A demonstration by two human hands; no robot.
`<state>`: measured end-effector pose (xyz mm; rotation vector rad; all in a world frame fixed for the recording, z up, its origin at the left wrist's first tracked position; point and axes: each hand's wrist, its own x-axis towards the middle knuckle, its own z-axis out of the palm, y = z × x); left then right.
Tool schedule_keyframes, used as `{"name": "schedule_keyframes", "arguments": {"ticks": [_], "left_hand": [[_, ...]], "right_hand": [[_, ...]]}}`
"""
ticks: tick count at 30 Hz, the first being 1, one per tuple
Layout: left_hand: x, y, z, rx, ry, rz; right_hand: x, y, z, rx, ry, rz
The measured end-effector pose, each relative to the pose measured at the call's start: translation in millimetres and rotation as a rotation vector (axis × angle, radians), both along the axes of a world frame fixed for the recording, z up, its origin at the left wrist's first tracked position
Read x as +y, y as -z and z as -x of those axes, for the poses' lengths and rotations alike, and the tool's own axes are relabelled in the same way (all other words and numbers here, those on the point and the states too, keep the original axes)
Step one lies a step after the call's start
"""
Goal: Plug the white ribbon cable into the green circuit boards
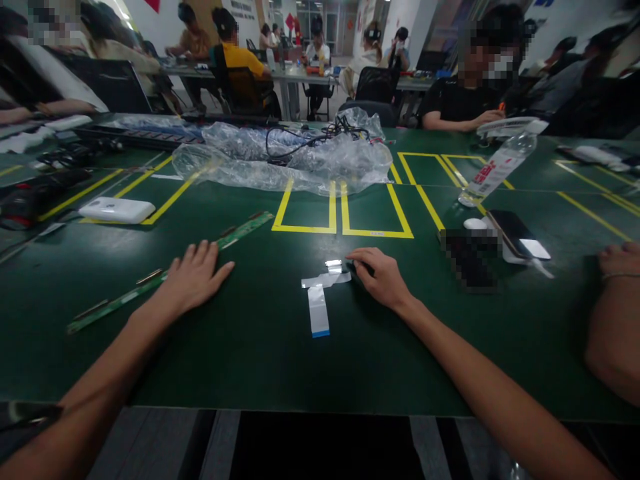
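The open left hand (197, 277) could crack the circuit board (243, 231) by pressing, and the right hand (381, 277), whose grip I can't tell, could bump and bend the ribbon cable (319, 311).

Clear plastic wrap (300, 160), white oval device (117, 210), tilted bottle (500, 170), yellow tape (377, 233)

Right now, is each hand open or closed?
Left hand: open, palm down over a long green circuit board.
Right hand: half-curled beside a flat white ribbon cable; grip unclear.

Beyond the green table (390, 373), white walls (170, 27) recede (rather dimly) past black chairs (376, 85).
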<state>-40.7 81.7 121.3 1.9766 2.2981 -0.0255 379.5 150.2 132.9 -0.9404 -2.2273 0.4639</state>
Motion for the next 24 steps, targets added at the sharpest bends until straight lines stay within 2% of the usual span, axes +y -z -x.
{"name": "schedule_keyframes", "arguments": {"ticks": [4,6,8,10,12,16,19,24], "left_hand": [[35,-22.5,-103,-0.056,0.350,0.086],[47,-24.1,-142,-0.082,0.514,0.091],[52,-19.0,-166,-0.084,0.614,0.034],[52,-12.1,-176,-0.080,0.653,-0.043],[49,-8.9,-174,-0.084,0.668,-0.119],[43,-17.6,-162,-0.109,0.760,-0.223],[40,-22.8,-162,-0.125,0.828,-0.214],[40,-16.1,-170,-0.112,0.833,-0.170]], "right_hand": [[2,-1.5,-1,-0.016,0.031,-0.055],[5,-1.5,-2,-0.058,0.034,-0.091],[7,0.6,-4,-0.139,0.016,-0.109],[10,4.5,-5,-0.249,-0.022,-0.091],[11,8.7,-6,-0.345,-0.047,-0.060],[12,11.5,-7,-0.389,-0.038,-0.026],[12,8.4,-8,-0.373,-0.032,-0.013],[11,2.3,-11,-0.315,-0.065,-0.006]]}}
